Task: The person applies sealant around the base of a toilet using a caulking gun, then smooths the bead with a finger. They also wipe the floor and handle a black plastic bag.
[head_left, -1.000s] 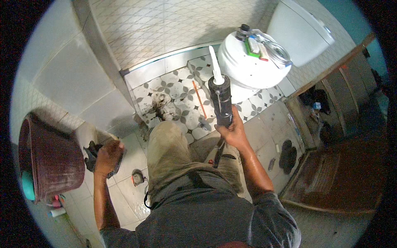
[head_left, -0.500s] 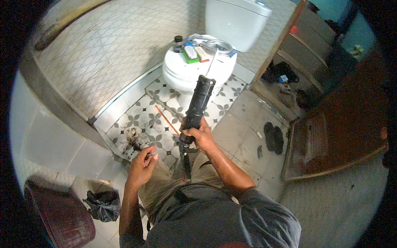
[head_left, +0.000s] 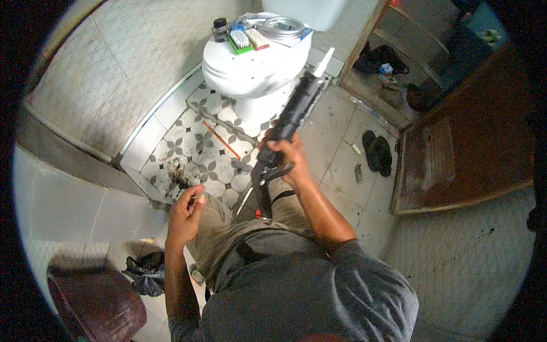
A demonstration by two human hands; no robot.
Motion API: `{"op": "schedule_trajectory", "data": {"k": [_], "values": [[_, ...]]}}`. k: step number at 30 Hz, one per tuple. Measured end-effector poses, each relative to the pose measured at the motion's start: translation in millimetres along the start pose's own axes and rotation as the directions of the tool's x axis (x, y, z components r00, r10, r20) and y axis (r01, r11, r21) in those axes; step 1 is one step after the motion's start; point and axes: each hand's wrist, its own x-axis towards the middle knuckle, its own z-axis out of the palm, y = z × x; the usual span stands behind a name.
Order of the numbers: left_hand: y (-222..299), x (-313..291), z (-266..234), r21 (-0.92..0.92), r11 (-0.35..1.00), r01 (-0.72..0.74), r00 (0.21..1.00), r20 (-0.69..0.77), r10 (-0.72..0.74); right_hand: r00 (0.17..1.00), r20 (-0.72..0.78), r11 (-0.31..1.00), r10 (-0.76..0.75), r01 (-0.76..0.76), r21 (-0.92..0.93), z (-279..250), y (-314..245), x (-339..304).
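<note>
My right hand (head_left: 292, 157) is wrapped round a black caulking gun (head_left: 292, 111) near its handle. Its white nozzle (head_left: 323, 62) points up and away to the right, past the side of the white toilet (head_left: 228, 74). The rod end of the gun comes back toward my lap. Lower on the left, my left hand (head_left: 183, 219) hovers over my knee, thumb and fingertips drawn together. Whether something small is pinched there is hard to see. Beyond it, a dark smear (head_left: 182, 174) marks the patterned floor tiles.
The toilet lid bears a dark bottle (head_left: 220, 29), a green brush (head_left: 240, 41), a red-backed brush (head_left: 258, 39) and coiled tubing (head_left: 283, 26). An orange stick (head_left: 221, 139) lies on the floor. Slippers (head_left: 377, 153) are at right; a purple tub (head_left: 99, 302) and black bag (head_left: 146, 272) at lower left.
The caulking gun has swung to the right in my right hand, its nozzle now beside the toilet instead of in front of the lid. My left hand keeps its closed pose. The view has shifted.
</note>
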Motion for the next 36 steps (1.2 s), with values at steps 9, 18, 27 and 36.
{"op": "schedule_trajectory", "data": {"k": [9, 18, 27, 36], "values": [[-39, -23, -45, 0.043, 0.985, 0.165, 0.978, -0.139, -0.158, 0.917, -0.32, 0.967, -0.239, 0.192, -0.17, -97, -86, -29], [-48, -18, -69, -0.084, 0.996, 0.034, 0.969, -0.241, -0.053, 0.717, -0.511, 0.879, -0.474, 0.354, -0.32, -156, -153, -105], [-31, -4, -67, -0.031, 0.999, 0.024, 0.987, -0.155, -0.028, 0.68, -0.497, 0.704, -0.539, 0.04, -0.709, -219, -151, -170], [4, 25, -56, 0.071, 0.997, 0.008, 0.993, -0.118, 0.0, 0.703, -0.528, 0.648, -0.477, -0.125, -0.752, -269, -118, -178]]}}
